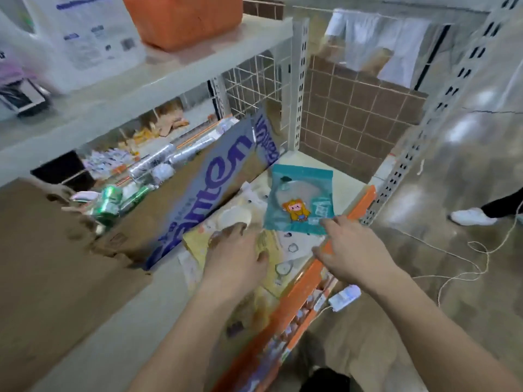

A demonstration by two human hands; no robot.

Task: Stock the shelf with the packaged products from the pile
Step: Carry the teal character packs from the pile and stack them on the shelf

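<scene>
Bright even light, glare on the glossy floor (467, 142), motion blur, wide-angle edge distortion.

Whole frame's smeared, so the print on the teal packet (300, 199) just past the right hand (351, 244) is unreadable. I also can't tell if those fingers pinch its near corner or only touch it. The left hand (237, 250) covers most of a yellow packet (195, 244), with its fingertips bent out of sight, so that grip's unclear too. Left of that hand, the cardboard box (198, 190) runs off the frame, blue lettering blurred. The bits along the orange shelf edge (300, 301) under the right wrist are maybe labels. Far right, a person is cut off, only a white shoe (471, 216) showing.
</scene>
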